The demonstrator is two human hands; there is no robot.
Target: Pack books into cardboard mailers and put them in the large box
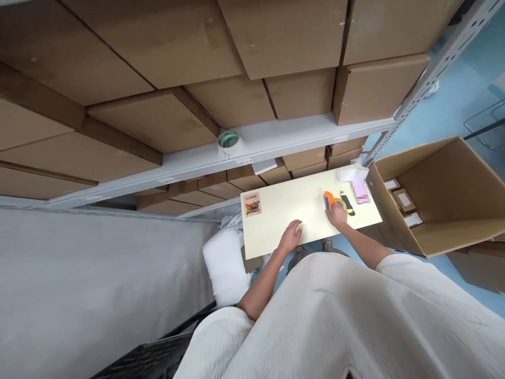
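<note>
- Right hand (338, 216): grasping the orange tape dispenser (328, 200), fingers wrapped around it.
- Tape dispenser: at the right part of the pale table (276, 210), just beside a black-and-yellow cutter (347, 204); whether it touches the tabletop, cannot tell.
- Left hand (291, 237): released, fingers loosely curved, at the table's near edge; contact unclear.
- Colourful packet (252, 204): lies at table's left end, well apart from both hands.
</note>
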